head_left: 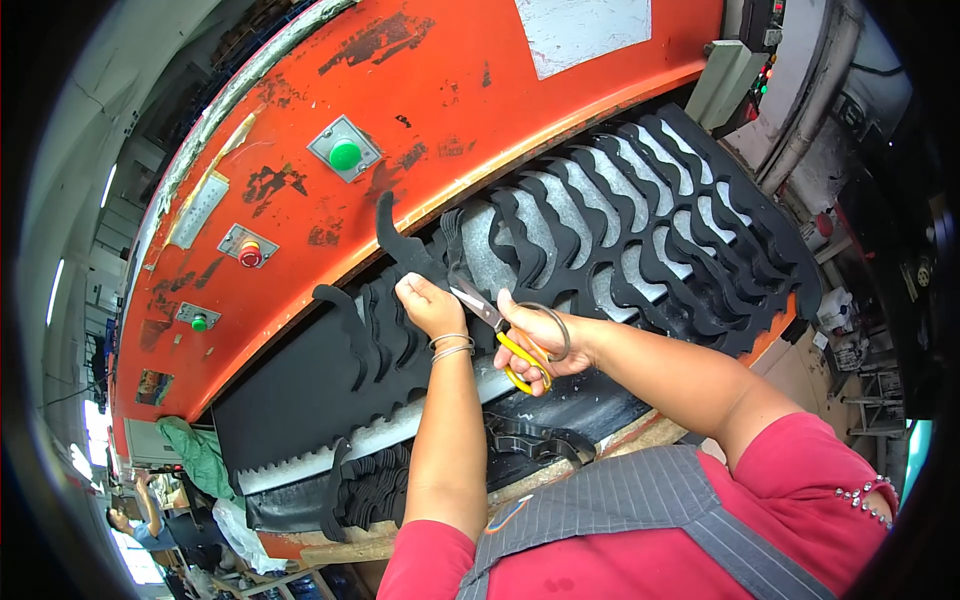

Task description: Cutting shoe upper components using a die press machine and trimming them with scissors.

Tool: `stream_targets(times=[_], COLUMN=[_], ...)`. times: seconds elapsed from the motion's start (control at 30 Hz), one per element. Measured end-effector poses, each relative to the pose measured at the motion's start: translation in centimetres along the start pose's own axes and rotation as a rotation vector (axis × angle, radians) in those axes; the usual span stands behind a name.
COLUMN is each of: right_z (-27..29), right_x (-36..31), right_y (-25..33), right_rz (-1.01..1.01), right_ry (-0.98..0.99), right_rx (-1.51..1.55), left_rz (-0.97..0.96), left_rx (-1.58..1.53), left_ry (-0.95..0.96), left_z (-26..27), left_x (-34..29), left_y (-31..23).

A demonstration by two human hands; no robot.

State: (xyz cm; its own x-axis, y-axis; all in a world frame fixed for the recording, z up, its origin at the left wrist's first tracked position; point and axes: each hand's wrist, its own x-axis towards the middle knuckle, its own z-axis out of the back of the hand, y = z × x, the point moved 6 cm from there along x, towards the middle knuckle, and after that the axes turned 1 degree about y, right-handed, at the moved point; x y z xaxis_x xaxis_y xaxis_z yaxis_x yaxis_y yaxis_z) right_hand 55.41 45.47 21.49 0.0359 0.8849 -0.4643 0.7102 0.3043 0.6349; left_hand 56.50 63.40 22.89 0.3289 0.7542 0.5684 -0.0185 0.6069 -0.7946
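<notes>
My left hand (432,304) is closed on a curved black foam piece (402,248), which sticks up past its fingers. In my right hand (545,345) is a pair of yellow-handled scissors (487,312), gripped by the handles. The blades point up and left, close to the left fingers and the dark foam there; whether they touch it I cannot tell. Both hands are over a large black foam sheet (775,270) cut into wavy strips. Pale surface shows through the gaps. More loose curved strips (362,345) lie left of my left hand.
An orange machine beam (430,100) spans the far side, with green buttons (345,155) and a red one (250,254). Stacked black cut pieces (375,490) sit at the near edge beside my left forearm. Green cloth (195,452) hangs at the left; another person (150,530) is beyond.
</notes>
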Motion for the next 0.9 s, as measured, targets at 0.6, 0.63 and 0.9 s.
stream_targets(times=[0.6,0.63,0.9], right_z=[-0.3,-0.2,0.0], right_x=[3.7,3.8,4.0], right_y=[1.7,1.7,1.4], right_rz=[0.125,0.135,0.236], right_ry=[-0.143,-0.149,-0.194], right_rx=[-0.100,-0.096,-0.106], left_rz=[0.051,0.048,0.111], left_rx=[0.001,-0.014,-0.052], left_ry=[-0.144,-0.145,-0.129], left_z=[0.8,0.8,0.7], left_x=[-1.4,-1.4,-1.5], left_y=[-0.7,-0.5,0.7])
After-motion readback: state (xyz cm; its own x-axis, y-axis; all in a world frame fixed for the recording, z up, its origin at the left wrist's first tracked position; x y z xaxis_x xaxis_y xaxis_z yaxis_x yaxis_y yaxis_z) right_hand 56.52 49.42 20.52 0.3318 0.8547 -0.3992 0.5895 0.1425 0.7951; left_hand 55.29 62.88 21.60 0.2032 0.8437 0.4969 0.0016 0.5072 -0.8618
